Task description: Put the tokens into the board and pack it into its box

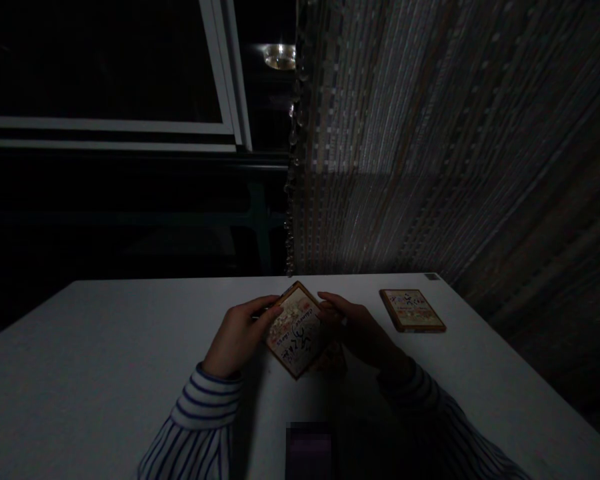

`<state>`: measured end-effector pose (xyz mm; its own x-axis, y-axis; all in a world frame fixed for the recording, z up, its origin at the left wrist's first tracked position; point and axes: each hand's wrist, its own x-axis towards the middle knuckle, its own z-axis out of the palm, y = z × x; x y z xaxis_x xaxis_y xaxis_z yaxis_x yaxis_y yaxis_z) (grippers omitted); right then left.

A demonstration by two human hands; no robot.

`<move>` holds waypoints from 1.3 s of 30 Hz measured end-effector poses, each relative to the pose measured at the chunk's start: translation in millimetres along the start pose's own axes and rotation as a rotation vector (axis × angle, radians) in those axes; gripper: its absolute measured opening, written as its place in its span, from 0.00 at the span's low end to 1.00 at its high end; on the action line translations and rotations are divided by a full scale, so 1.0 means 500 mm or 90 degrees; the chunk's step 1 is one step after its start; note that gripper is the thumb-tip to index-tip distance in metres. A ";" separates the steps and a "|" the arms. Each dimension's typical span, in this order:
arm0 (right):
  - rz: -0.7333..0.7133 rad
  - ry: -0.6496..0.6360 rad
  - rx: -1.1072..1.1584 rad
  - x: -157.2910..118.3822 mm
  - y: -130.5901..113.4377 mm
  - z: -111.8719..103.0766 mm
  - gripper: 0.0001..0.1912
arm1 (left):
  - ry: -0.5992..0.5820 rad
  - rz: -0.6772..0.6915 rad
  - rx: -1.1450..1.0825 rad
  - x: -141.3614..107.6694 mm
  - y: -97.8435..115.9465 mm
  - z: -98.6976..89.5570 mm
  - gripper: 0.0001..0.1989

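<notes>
Over the middle of the smooth white rectangular table [145, 360], we hold a flat, square, cream-faced box with orange-brown edges [295, 330], turned so that one corner points toward the table's far edge. Its face bears dark brush-like characters and small lettering that reads "Chinese chess". Our left hand [243, 333], on the side nearer the table's left edge, pinches the box: the thumb lies on the printed face, and the index finger runs along the side toward the far corner, with only a narrow gap between them. Our right hand [357, 327], on the side nearer the table's right edge, has its fingers bent and close together at the box's right corner; it is too dark there to tell whether they grip or merely touch.

Partly hidden below the box, over the table's middle, we see a dark reddish patterned piece [334, 360]. Near the table's far right corner lies a second flat box with a cream printed face and brown edges [413, 310], well apart from our hands. Beyond the table's far edge hangs a pale curtain of thin strings [380, 133]. Our blue-and-white striped sleeves [205, 407] reach across the table's near part.
</notes>
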<state>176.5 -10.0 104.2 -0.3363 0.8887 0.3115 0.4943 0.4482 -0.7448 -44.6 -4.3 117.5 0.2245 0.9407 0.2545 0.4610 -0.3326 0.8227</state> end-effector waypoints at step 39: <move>-0.117 -0.026 -0.169 -0.156 -0.041 0.053 0.33 | 0.137 -0.086 -0.103 -0.152 -0.039 -0.023 0.20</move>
<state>171.3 -91.0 79.6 -0.4691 0.7883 0.3982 0.6117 0.6152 -0.4973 -80.7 -68.7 88.3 -0.0243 0.9742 0.2244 0.3280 -0.2043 0.9223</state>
